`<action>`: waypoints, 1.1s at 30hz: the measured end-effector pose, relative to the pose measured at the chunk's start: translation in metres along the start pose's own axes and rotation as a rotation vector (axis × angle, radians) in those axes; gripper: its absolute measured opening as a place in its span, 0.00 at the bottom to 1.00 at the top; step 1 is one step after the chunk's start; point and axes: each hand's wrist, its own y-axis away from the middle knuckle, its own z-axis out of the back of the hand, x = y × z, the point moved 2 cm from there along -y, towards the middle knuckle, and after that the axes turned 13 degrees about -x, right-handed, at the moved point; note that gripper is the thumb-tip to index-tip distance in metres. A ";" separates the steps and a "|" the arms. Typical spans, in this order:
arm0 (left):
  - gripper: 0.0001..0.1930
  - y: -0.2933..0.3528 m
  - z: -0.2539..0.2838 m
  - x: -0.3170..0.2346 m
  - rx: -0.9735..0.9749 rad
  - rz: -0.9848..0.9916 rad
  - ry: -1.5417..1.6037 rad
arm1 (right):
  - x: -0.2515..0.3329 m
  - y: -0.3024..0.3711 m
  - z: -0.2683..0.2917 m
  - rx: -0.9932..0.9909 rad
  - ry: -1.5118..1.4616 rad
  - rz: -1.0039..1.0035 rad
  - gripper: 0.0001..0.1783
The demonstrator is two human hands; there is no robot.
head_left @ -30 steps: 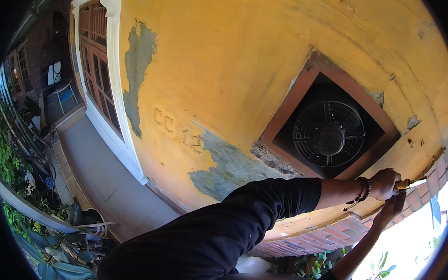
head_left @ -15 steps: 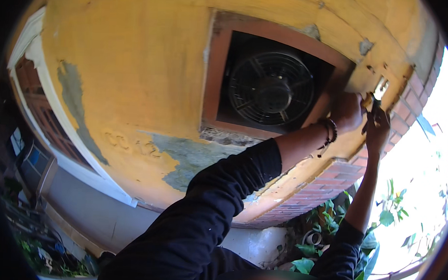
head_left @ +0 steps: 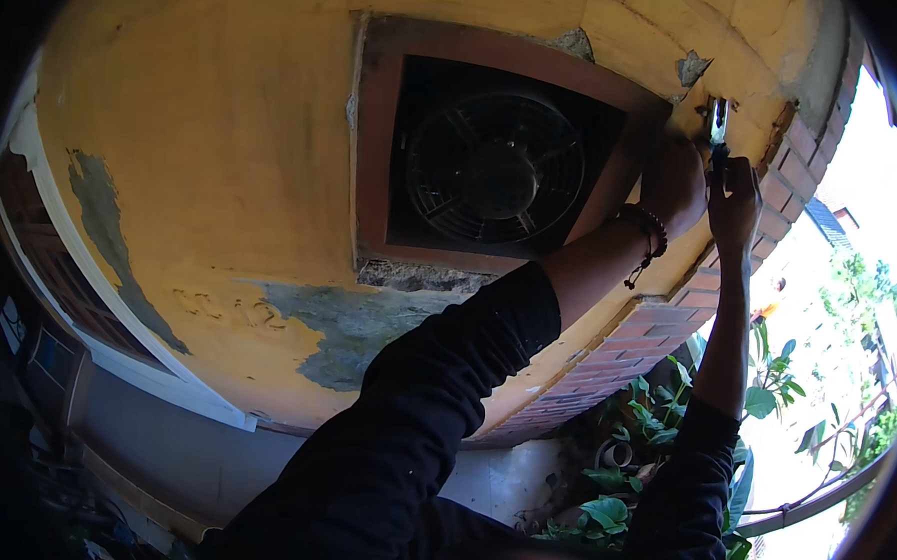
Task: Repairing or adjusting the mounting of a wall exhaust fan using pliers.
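Note:
My right hand (head_left: 735,204) is closed round the dark handle of a tool with a shiny metal end (head_left: 718,122); its exact kind does not show. The metal end lies against the yellow wall (head_left: 223,170), by the brick-edged corner. Close beside it on the left, my left hand (head_left: 676,185) is curled near the wall. Its fingertips are blurred and in shadow, so what they grip cannot be made out. A dark beaded bracelet (head_left: 649,232) circles the left wrist. Both forearms reach up from below in dark sleeves.
Left of my hands, a round fan (head_left: 498,177) sits in a square opening with a reddish-brown frame (head_left: 373,177). Red bricks (head_left: 788,175) edge the corner on the right. Leafy plants (head_left: 609,512) grow below. A white-framed window (head_left: 165,363) is at far left.
The whole view has shifted, so wall, fan and hands appear farther left, and the picture is darker. Both hands stay by the same spot near the corner; the tool's metal end now shows upright.

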 end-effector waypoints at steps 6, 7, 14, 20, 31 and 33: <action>0.09 -0.004 -0.022 0.003 0.023 -0.264 -0.239 | 0.008 -0.004 0.002 0.042 -0.008 -0.065 0.11; 0.09 -0.002 -0.026 0.007 -0.006 -0.271 -0.235 | 0.010 -0.003 0.000 0.044 -0.002 -0.066 0.11; 0.11 0.005 -0.021 0.008 -0.035 -0.286 -0.192 | 0.005 0.003 -0.002 0.019 -0.050 -0.102 0.11; 0.09 -0.007 0.002 0.004 0.165 -0.165 -0.179 | 0.007 0.023 -0.006 0.070 -0.154 -0.018 0.24; 0.21 -0.024 -0.004 0.005 0.221 -0.110 -0.212 | 0.018 0.028 -0.005 0.259 -0.105 -0.095 0.56; 0.21 -0.026 -0.003 0.007 0.251 -0.127 -0.182 | 0.020 0.024 -0.008 0.264 -0.051 -0.083 0.51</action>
